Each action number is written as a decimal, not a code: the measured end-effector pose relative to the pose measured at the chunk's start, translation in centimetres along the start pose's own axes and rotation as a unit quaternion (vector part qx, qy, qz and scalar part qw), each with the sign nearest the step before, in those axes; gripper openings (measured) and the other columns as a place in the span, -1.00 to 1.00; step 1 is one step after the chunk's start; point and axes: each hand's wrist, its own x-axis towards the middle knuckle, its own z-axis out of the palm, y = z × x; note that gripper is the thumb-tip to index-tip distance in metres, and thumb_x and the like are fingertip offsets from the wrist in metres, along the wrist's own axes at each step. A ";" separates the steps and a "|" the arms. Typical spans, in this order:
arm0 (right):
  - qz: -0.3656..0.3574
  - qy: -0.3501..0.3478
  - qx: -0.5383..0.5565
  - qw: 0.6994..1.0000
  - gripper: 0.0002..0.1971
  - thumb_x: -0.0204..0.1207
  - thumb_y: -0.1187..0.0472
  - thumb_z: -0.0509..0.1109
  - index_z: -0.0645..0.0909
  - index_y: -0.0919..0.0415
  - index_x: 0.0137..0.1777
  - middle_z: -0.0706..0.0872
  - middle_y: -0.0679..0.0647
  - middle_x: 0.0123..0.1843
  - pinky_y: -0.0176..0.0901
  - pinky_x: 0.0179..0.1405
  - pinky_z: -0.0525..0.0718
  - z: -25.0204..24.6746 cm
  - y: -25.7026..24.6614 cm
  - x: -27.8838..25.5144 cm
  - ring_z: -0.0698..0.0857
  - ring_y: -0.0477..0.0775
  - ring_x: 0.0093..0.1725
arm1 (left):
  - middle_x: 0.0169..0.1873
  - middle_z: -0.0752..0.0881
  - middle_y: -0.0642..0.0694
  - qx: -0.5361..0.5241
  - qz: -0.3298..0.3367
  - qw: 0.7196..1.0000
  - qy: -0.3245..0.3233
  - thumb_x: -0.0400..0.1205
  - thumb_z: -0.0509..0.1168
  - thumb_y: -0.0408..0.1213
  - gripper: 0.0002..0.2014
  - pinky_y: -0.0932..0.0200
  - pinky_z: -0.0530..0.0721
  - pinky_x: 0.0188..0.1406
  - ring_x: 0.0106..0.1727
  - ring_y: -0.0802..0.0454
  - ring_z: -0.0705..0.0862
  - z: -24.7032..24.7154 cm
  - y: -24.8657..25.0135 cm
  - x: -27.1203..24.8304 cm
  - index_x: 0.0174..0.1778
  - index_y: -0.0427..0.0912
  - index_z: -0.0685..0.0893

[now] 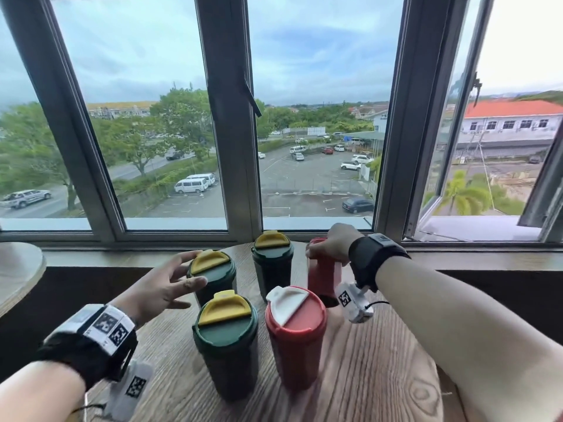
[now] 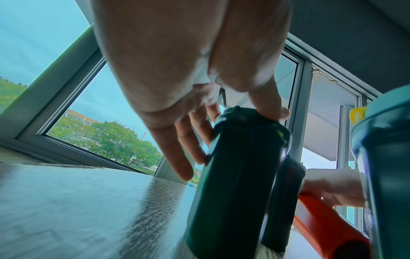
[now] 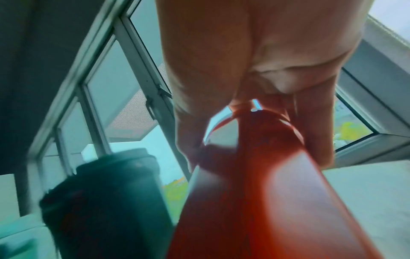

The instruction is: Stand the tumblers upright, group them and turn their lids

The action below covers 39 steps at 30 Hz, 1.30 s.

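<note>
Five tumblers are on a round wooden table (image 1: 365, 376). Three are green with yellow lids: a near one (image 1: 227, 345), a left one (image 1: 213, 278) and a far one (image 1: 272, 263), all upright. A red tumbler with a white lid (image 1: 297, 333) stands at the front. My left hand (image 1: 198, 268) is spread against the left green tumbler (image 2: 239, 175); its thumb (image 2: 275, 108) rests on the lid rim and its fingers lie straight. My right hand (image 1: 332, 245) grips the top of the far red tumbler (image 1: 323, 275), which tilts with its base (image 2: 355, 250) raised toward me. That tumbler's lid is hidden.
A window wall with a sill (image 1: 122, 257) runs just behind the table. The right pane (image 1: 457, 178) is swung open outward. Part of another round table (image 1: 18, 269) shows at the left. The table's front right has bare wood.
</note>
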 end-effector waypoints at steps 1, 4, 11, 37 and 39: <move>-0.024 0.014 -0.014 1.000 -0.45 0.24 -0.30 0.66 0.66 0.22 -0.32 0.71 0.09 -0.35 -0.17 -0.43 0.60 -0.5 0.0 -0.7 0.69 0.10 -0.34 | 0.27 0.81 0.18 0.000 -0.001 1.000 -0.001 -0.01 0.67 0.38 0.14 -0.05 0.77 0.05 0.20 0.20 0.81 -0.1 0.1 0.0 0.53 0.17 0.48; -0.125 0.063 0.004 0.990 -0.39 0.20 -0.28 0.70 0.79 0.20 0.05 0.78 0.13 -0.01 -0.10 -0.04 0.68 -1.0 0.9 -3.2 0.74 0.15 0.03 | 0.27 0.81 0.14 0.006 -0.003 1.000 -0.010 0.03 0.67 0.36 0.11 -0.06 0.77 0.06 0.19 0.20 0.81 0.0 0.4 -0.1 0.54 0.14 0.48; -0.223 0.149 0.060 0.962 -0.07 0.17 -0.19 0.77 0.60 0.19 0.53 0.52 0.03 0.35 -0.15 0.40 0.56 2.0 3.0 -8.6 0.58 0.01 0.29 | 0.24 0.81 0.11 0.016 0.007 1.000 -0.002 -0.03 0.64 0.44 0.14 -0.08 0.78 0.11 0.13 0.26 0.82 0.2 0.5 -0.5 0.51 0.13 0.51; -0.391 -0.147 -0.038 0.908 -0.22 0.34 0.06 0.56 0.49 -0.25 0.62 0.52 -0.34 0.59 -0.07 0.67 0.40 -1.8 -3.3 -16.6 0.44 -0.29 0.58 | 0.53 0.49 0.31 0.308 0.219 0.913 -0.152 0.42 0.55 -0.20 -0.30 0.63 0.27 0.44 0.54 0.50 0.38 4.7 5.6 -7.0 0.55 0.02 0.61; -0.376 -0.117 -0.059 0.918 -0.24 0.34 -0.10 0.59 0.50 -0.25 0.59 0.58 -0.30 0.50 -0.05 0.55 0.53 -1.7 -3.3 -16.8 0.53 -0.23 0.47 | 0.47 0.54 0.33 0.333 0.230 0.908 -0.112 0.44 0.61 -0.04 -0.30 0.63 0.32 0.36 0.49 0.50 0.42 4.9 5.6 -7.2 0.53 0.07 0.62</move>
